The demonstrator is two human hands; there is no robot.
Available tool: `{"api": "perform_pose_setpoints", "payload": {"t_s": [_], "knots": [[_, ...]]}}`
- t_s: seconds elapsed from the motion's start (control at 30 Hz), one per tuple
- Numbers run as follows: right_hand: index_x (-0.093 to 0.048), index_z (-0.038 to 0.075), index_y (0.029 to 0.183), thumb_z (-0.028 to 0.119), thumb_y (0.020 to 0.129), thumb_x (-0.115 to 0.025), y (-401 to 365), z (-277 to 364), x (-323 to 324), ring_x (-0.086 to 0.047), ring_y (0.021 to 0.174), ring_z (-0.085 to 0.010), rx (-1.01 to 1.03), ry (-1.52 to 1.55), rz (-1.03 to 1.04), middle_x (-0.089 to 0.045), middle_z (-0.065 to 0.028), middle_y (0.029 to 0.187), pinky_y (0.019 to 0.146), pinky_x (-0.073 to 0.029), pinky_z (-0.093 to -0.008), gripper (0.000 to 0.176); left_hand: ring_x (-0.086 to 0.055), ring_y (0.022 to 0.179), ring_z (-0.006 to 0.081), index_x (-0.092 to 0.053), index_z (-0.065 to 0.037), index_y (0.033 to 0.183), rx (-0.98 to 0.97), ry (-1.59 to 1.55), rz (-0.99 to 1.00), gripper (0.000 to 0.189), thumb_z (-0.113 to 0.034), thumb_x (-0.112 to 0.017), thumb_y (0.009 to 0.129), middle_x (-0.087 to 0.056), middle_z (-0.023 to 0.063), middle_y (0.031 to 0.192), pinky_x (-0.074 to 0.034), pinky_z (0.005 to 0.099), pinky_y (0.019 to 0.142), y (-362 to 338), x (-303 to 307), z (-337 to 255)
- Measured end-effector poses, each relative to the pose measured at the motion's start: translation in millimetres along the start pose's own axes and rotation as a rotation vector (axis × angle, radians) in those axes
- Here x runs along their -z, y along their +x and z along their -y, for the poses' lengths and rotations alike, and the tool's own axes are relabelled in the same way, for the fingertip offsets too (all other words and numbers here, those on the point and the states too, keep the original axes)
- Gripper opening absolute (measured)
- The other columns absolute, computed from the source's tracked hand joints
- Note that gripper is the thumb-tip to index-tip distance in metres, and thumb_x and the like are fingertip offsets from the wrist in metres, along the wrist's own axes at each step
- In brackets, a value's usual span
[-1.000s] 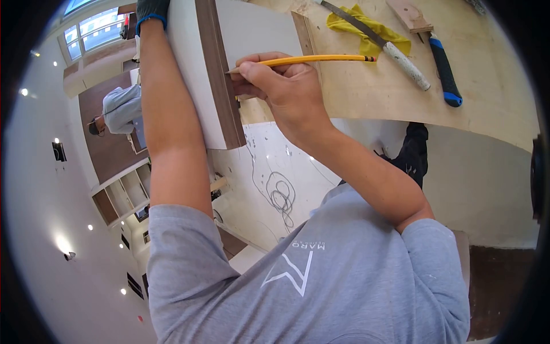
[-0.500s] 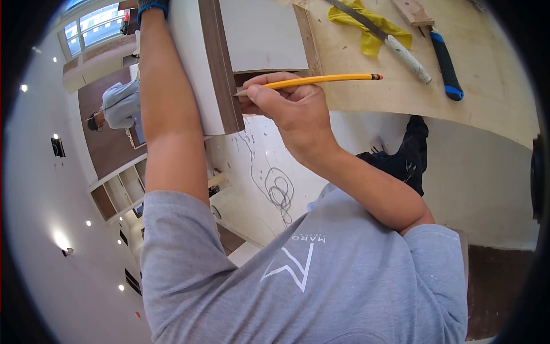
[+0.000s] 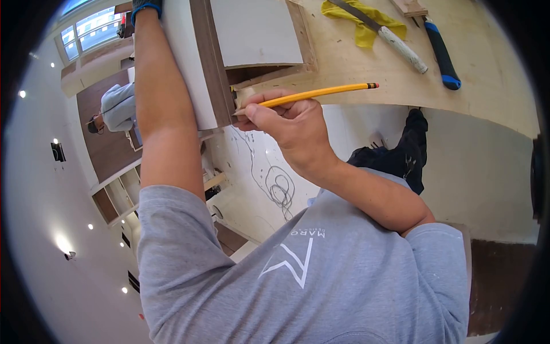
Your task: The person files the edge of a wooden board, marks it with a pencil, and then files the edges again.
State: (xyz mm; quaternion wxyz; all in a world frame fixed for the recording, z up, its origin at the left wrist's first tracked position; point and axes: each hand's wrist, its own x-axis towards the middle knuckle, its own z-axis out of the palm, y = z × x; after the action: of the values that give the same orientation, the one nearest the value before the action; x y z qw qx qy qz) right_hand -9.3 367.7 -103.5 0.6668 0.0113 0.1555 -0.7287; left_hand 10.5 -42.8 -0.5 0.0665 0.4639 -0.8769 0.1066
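Observation:
My right hand [image 3: 292, 129] pinches a yellow pencil [image 3: 326, 91] between thumb and fingers, its eraser end pointing right. The pencil's tip is at the brown wood-grain edge [image 3: 211, 63] of a white panel [image 3: 186, 51], close to the near corner. Whether the tip touches the edge cannot be seen clearly. My left hand [image 3: 147, 7], in a dark glove with a blue cuff, reaches far along the panel's other side. The top of the frame cuts it off, so its fingers are hidden.
On the plywood bench [image 3: 355, 74] lie a yellow cloth [image 3: 364, 35], a saw-like blade with a white-wrapped handle [image 3: 404, 50] and a black-and-blue handled tool [image 3: 442, 57]. A coiled cable [image 3: 279, 189] lies on the floor. Another person [image 3: 117, 108] stands at far left.
My right hand and the pencil tip have moved down along the brown edge toward its near corner. The view has shifted slightly, and my left arm stays stretched out.

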Motion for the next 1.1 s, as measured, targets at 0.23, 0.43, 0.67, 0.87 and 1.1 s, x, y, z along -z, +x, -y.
{"api": "perform_pose_setpoints", "payload": {"t_s": [0.23, 0.43, 0.67, 0.87, 1.1], "knots": [[-0.064, -0.006, 0.101, 0.005, 0.091, -0.063, -47.1, -13.2, 11.3, -0.070, 0.087, -0.0195, -0.189, -0.309, 0.146, -0.070, -0.0139, 0.093, 0.083, -0.057, -0.0312, 0.014, -0.064, 0.095, 0.0421, -0.064, -0.003, 0.110, -0.013, 0.003, -0.006, 0.039, -0.034, -0.043, 0.097, -0.067, 0.0246, 0.098, -0.049, 0.0482, 0.081, -3.7, 0.2, 0.7], [-0.063, -0.006, 0.103, 0.005, 0.092, -0.062, -4.0, 42.6, 37.3, -0.070, 0.089, -0.0210, 0.048, -0.151, 0.025, -0.070, -0.0145, 0.093, 0.083, -0.056, -0.0322, 0.016, -0.064, 0.094, 0.0424, -0.063, -0.004, 0.110, -0.002, -0.052, -0.010, 0.038, -0.033, -0.043, 0.097, -0.067, 0.0247, 0.097, -0.049, 0.0487, 0.079, 4.7, -2.7, -0.5], [-0.063, -0.007, 0.103, 0.010, 0.092, -0.063, 174.5, 103.3, -8.9, -0.069, 0.086, -0.0211, 0.290, 0.079, 0.025, -0.068, -0.0152, 0.093, 0.085, -0.057, -0.0318, 0.020, -0.067, 0.090, 0.0373, -0.061, -0.004, 0.116, -0.232, 0.103, 0.001, 0.031, -0.023, -0.046, 0.097, -0.068, 0.0234, 0.100, -0.051, 0.0466, 0.076, 2.7, -8.8, 25.7], [-0.066, -0.005, 0.099, 0.013, 0.092, -0.065, 268.8, 119.6, -27.0, -0.069, 0.082, -0.0195, 0.251, 0.298, 0.040, -0.069, -0.0136, 0.091, 0.080, -0.058, -0.0296, 0.020, -0.068, 0.088, 0.0345, -0.061, -0.002, 0.117, -0.379, 0.274, 0.005, 0.029, -0.018, -0.047, 0.096, -0.068, 0.0219, 0.099, -0.051, 0.0449, 0.076, -12.2, 0.4, 28.2], [-0.067, -0.005, 0.100, 0.013, 0.091, -0.066, 299.8, 115.3, -30.0, -0.070, 0.083, -0.0188, 0.156, 0.335, 0.049, -0.070, -0.0135, 0.090, 0.079, -0.059, -0.0290, 0.020, -0.068, 0.082, 0.0320, -0.064, -0.004, 0.097, -0.185, 0.261, 0.067, 0.018, -0.016, -0.063, 0.083, -0.068, 0.0160, 0.089, -0.052, 0.0404, 0.069, -17.7, 11.1, 14.7]]}}
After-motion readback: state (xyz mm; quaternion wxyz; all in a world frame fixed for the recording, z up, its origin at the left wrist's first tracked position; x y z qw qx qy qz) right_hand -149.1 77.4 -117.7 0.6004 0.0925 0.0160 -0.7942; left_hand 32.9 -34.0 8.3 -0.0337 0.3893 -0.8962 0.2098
